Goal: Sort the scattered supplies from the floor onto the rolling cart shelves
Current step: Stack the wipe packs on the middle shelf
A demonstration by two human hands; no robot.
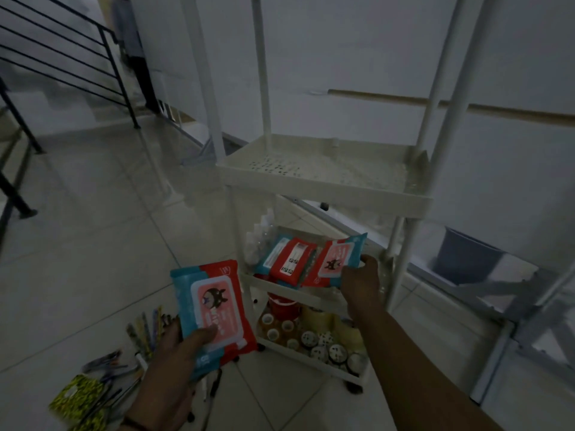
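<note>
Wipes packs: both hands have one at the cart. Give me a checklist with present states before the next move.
1. Right hand grips its wipes pack at the middle shelf: ok.
2. Pack fully resting on that shelf: cannot tell.
3. Left hand holds the second wipes pack firmly: ok.
4. Room beside the pack already shelved: cannot tell.
5. Upper shelf free: ok.
6. Pens cleared off the floor: not ok.

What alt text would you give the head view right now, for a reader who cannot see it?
The right hand sets a wipes pack beside another pack on the white cart's middle shelf, while the left hand holds a third pack. Tape rolls fill the bottom shelf; pens lie on the floor.
</note>
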